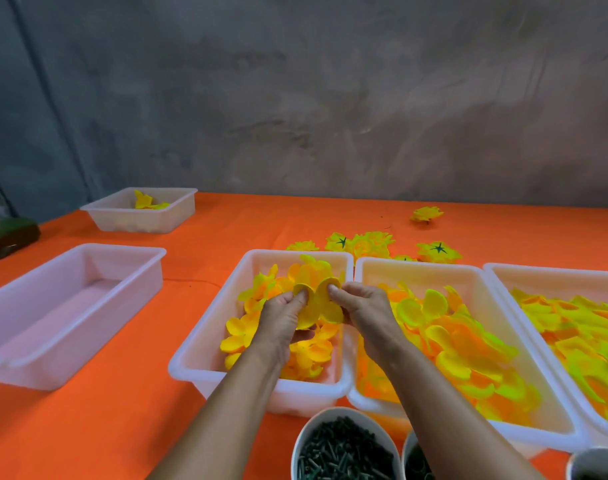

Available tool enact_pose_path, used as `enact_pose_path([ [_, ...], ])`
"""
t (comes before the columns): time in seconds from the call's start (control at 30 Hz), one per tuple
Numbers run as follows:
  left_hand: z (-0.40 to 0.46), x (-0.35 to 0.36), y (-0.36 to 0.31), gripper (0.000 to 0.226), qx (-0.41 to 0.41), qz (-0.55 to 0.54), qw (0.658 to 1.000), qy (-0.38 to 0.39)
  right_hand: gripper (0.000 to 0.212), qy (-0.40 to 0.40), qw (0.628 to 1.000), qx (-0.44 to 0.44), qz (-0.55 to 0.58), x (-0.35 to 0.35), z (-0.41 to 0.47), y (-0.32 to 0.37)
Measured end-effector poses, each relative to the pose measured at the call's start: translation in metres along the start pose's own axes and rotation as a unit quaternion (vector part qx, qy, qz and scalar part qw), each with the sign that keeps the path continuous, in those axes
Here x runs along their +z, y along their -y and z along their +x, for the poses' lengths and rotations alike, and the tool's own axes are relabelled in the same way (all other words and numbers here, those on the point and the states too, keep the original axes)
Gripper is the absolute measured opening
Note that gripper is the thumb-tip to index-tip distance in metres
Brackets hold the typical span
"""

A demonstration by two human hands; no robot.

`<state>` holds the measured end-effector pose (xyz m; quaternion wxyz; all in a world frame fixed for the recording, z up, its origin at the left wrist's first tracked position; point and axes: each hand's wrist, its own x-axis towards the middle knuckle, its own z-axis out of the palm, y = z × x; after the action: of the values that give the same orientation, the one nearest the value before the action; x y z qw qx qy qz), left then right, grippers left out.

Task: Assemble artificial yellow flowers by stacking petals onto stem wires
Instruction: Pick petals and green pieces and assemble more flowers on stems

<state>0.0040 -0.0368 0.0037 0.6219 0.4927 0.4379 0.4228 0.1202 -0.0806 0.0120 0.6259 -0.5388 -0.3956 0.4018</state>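
Yellow fabric petal layers (318,299) are pinched between the left hand (284,315) and the right hand (361,311), held just above the white plastic tray (205,327) of loose petals on the orange worktop (105,427). It looks like the separating step (no stem wire visible between the fingers). Next, I'd judge, one layer must be peeled free without dragging up its neighbours.

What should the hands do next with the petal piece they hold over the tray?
Probably peel one petal layer free. Both the left hand and the right hand pinch a cupped yellow petal piece above the petal tray, thumbs on its upper edges as if separating layers. No stem wire shows in either hand, so a dark stem from the bowl would likely follow.
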Motion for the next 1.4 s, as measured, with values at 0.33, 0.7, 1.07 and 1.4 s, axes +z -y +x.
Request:
enact_pose_path([
  [0.33,0.001,-0.003,-0.006,0.012,0.008,-0.156,0.988,0.015,0.013,-0.032,0.992,0.056,0.106,0.021,-0.004,0.009],
  [0.7,-0.005,0.001,-0.008,0.013,0.111,-0.013,0.994,-0.008,0.011,-0.136,0.986,-0.026,-0.091,0.008,0.000,-0.001],
  [1.07,-0.009,0.017,-0.018,0.016,0.088,-0.006,0.996,-0.025,0.011,-0.069,0.996,-0.010,0.063,0.004,-0.012,0.008],
  [1.4,-0.005,0.025,-0.018,0.027,0.089,-0.052,0.985,-0.141,0.025,-0.076,0.997,-0.006,-0.008,0.015,-0.015,0.012],
])
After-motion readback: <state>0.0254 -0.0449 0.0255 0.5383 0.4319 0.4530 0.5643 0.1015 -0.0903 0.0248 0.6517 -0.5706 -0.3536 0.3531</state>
